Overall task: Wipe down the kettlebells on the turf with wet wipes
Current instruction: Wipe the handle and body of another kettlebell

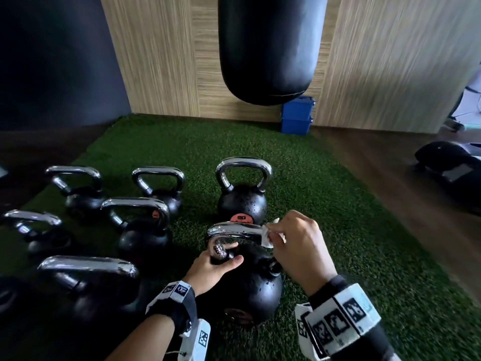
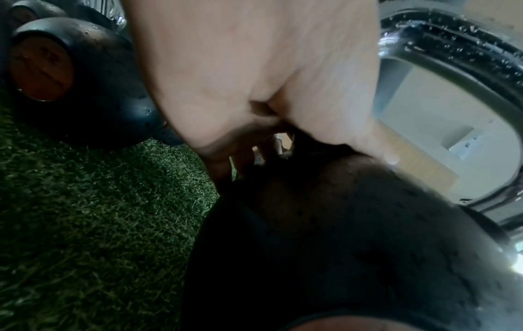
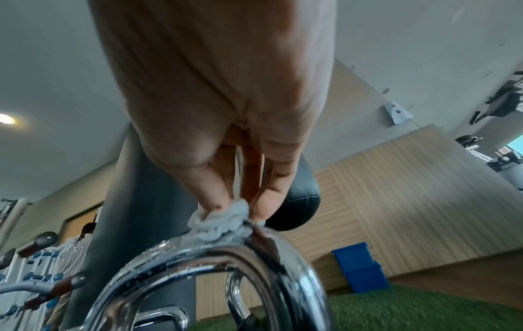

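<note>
A black kettlebell [image 1: 256, 290] with a wet chrome handle [image 1: 234, 229] stands on the green turf [image 1: 325, 204] just in front of me. My left hand [image 1: 217, 263] grips the left leg of that handle where it meets the ball. My right hand [image 1: 291, 238] pinches a crumpled white wet wipe [image 1: 268, 237] against the right end of the handle's top bar. The right wrist view shows the wipe [image 3: 219, 221] bunched under the fingertips on the beaded chrome handle [image 3: 220, 264]. In the left wrist view the palm [image 2: 254, 67] covers the ball [image 2: 353, 246].
Several more chrome-handled kettlebells sit on the turf, one just behind [image 1: 242, 196] and others to the left [image 1: 141, 227]. A black punching bag [image 1: 270, 45] hangs over the far turf edge. Two stacked blue bins [image 1: 296, 115] stand by the wooden wall.
</note>
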